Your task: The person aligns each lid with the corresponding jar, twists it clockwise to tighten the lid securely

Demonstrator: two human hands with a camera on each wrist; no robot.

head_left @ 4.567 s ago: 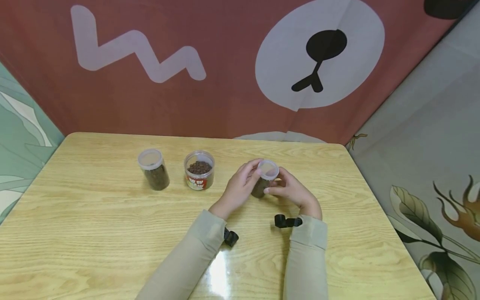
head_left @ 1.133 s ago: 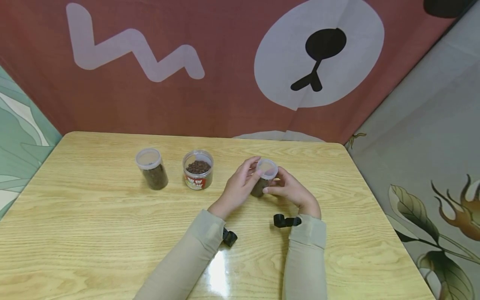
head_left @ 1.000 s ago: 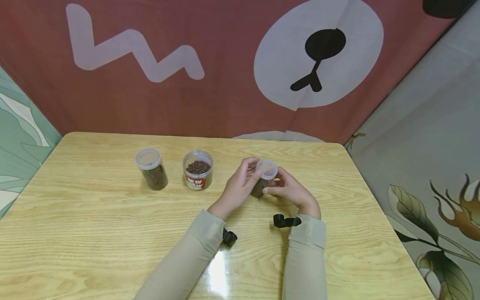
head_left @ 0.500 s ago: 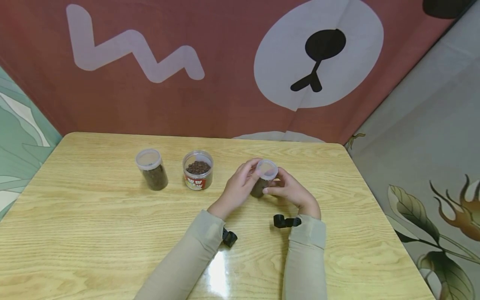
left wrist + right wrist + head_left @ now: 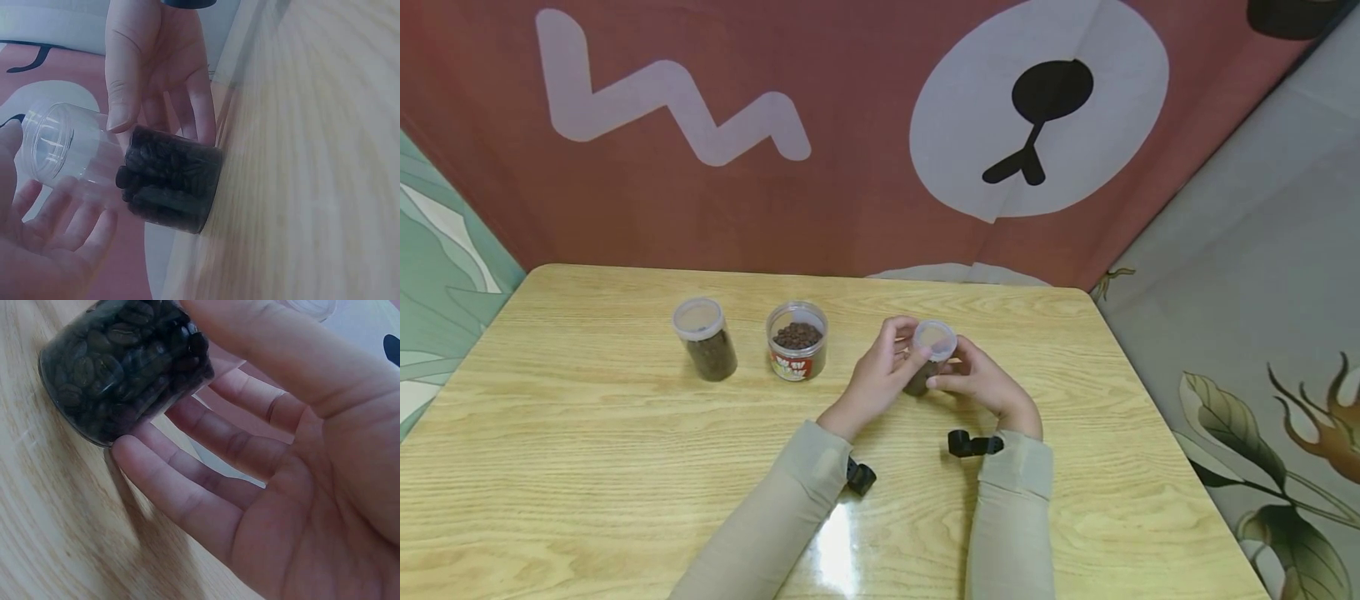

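Right of the table's middle in the head view, a clear jar of coffee beans (image 5: 919, 381) with a pale translucent top (image 5: 936, 337) stands slightly tilted. My left hand (image 5: 875, 373) holds its upper part, thumb at the front of the rim. My right hand (image 5: 990, 385) holds the lower body from the other side. The left wrist view shows dark beans in the jar (image 5: 175, 178) low down and clear wall above, its base at the tabletop. Close up in the right wrist view, my right hand's fingers (image 5: 178, 497) curl beside the jar (image 5: 119, 369).
On the wooden table (image 5: 625, 467), a second lidded jar (image 5: 709, 346) with dark contents stands at the left. Between it and my hands is a wide lidless jar (image 5: 795, 367) with a red label and brown pieces inside. A reddish printed cloth (image 5: 850, 208) hangs behind.
My left hand's thumb has shifted slightly right and down along the jar's rim, and its fingers have moved a little. The right hand and the other jars stay in place.
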